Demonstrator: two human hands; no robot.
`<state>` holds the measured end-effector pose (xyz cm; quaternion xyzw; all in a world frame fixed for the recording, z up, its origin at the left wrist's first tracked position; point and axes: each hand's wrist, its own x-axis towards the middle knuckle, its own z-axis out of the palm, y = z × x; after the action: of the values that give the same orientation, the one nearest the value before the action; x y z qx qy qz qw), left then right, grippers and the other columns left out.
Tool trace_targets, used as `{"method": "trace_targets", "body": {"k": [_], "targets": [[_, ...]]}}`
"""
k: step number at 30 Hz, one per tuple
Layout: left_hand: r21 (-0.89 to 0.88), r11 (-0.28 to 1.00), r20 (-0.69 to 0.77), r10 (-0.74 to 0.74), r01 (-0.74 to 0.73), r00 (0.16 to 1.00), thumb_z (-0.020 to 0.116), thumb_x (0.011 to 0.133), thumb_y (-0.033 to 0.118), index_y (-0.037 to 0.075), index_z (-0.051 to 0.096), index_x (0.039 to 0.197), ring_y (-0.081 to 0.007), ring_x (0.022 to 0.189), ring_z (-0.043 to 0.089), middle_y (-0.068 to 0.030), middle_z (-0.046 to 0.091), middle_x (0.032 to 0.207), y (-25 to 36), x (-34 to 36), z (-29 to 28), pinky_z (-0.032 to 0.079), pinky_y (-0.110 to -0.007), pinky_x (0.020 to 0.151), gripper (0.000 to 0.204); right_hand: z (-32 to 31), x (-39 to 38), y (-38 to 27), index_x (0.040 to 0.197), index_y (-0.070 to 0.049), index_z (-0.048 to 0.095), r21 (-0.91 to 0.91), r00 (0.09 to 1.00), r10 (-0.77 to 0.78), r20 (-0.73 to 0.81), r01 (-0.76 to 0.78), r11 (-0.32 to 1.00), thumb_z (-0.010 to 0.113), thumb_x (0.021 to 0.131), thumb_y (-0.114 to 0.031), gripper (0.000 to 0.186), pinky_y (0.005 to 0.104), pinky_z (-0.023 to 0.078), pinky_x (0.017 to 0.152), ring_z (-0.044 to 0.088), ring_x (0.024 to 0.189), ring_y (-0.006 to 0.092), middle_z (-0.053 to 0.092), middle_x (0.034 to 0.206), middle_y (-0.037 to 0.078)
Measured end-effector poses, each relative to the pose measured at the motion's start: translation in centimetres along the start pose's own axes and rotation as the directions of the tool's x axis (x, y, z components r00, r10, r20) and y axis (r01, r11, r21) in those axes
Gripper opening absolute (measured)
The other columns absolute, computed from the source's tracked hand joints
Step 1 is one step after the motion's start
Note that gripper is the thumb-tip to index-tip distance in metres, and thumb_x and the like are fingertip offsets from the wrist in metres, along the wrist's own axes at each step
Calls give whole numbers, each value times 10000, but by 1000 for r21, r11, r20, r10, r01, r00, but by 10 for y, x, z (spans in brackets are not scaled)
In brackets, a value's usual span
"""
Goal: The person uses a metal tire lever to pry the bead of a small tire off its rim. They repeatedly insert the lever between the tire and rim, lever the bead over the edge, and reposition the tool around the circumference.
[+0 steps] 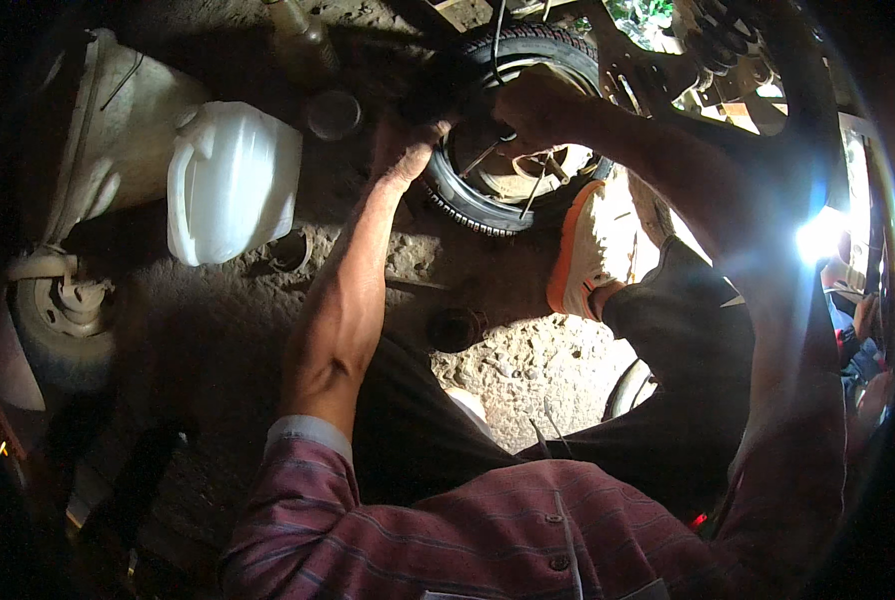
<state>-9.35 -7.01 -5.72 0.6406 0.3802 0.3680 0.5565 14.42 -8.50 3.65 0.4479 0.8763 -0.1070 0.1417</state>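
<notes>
A black tyre (478, 215) on a wheel rim (508, 180) lies at the top centre, with thin metal rods (536, 190) across it. My left hand (413, 155) is at the tyre's left side, thumb showing against it, fingers mostly in shadow. My right hand (543, 115) is closed over the upper middle of the wheel, around what looks like a metal rod, partly hidden by the hand. My right shoe (576, 255), with an orange sole, stands beside the tyre's lower right.
A white plastic jug (233, 185), a worn panel (98, 140) and a small wheel (63, 315) are on the left. A bottle (303, 40) and round container (333, 115) sit behind. A dark cylinder (456, 328) lies between my legs. Machinery (718, 50) and another person (858, 370) are at right.
</notes>
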Motion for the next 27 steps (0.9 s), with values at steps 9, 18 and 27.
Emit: {"method": "trace_targets", "body": {"k": [9,18,27], "targets": [[331,924,-201,-130,192,971,724,919,342,-8,543,1368,-290,1058,645,-232,655,1252,-86,-6,19,529,-441,945,598,12,4,-3,805,-77,749,-51,994,-67,-81,63,997,788,721,-554,486,477,564,727,710,783,349,714,810,149],[528,842,-166,231,-112,959,608,1011,379,-23,397,1452,-449,1363,443,-323,460,1446,-117,-19,41,314,-588,1166,632,-5,1,-5,822,-58,761,-16,1000,-7,18,7,1000,791,699,-511,470,482,579,748,723,796,371,727,828,179],[550,795,83,-359,258,930,671,982,427,-139,289,1451,-428,1156,625,-370,510,1339,-18,-28,56,514,-534,981,829,-1,4,-5,882,-52,775,-11,999,-3,39,3,1000,805,690,-495,483,476,594,751,738,819,356,747,863,187]]}}
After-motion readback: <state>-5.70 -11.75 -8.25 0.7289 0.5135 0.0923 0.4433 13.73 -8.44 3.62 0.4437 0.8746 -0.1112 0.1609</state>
